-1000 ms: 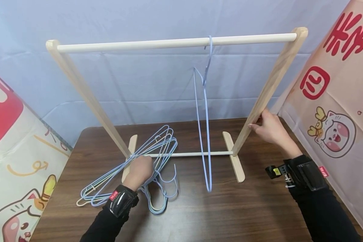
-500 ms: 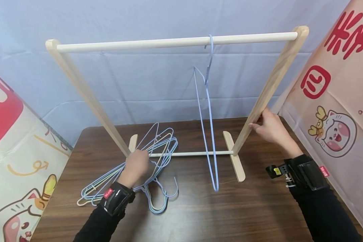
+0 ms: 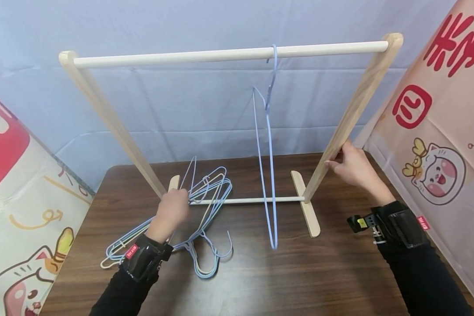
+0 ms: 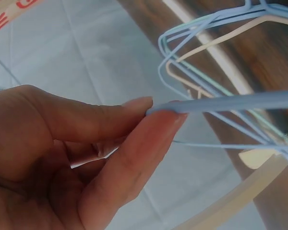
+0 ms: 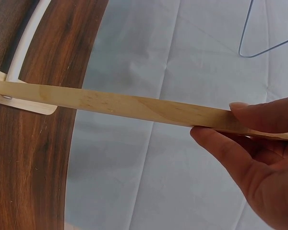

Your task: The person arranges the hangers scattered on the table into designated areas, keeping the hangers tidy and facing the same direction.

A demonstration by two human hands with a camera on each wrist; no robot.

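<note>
Between thumb and forefinger, my left hand [image 3: 170, 212] pinches a blue clothes hanger [image 4: 240, 102], which is tilted up above the pile. Below it, a tangled pile of blue and cream hangers [image 3: 211, 219] lies on the table by the rack's left foot. My right hand [image 3: 353, 169] grips the right wooden post [image 5: 120, 106] of the clothes rack, thumb on one face and fingers on the other. One blue hanger [image 3: 271, 175] hangs from the rack's white top bar [image 3: 174, 58], right of its middle.
The rack's left post [image 3: 114, 127] rises beside my left hand, and a white lower bar [image 3: 249, 200] joins the two feet. A light blue cloth [image 3: 205, 109] hangs behind the brown wooden table [image 3: 276, 281]. Printed cloths flank both sides.
My left hand has moved up and left, raising one hanger off the pile and tilting it steeper. The hanging hanger swung right and back. My right hand stays on the post.
</note>
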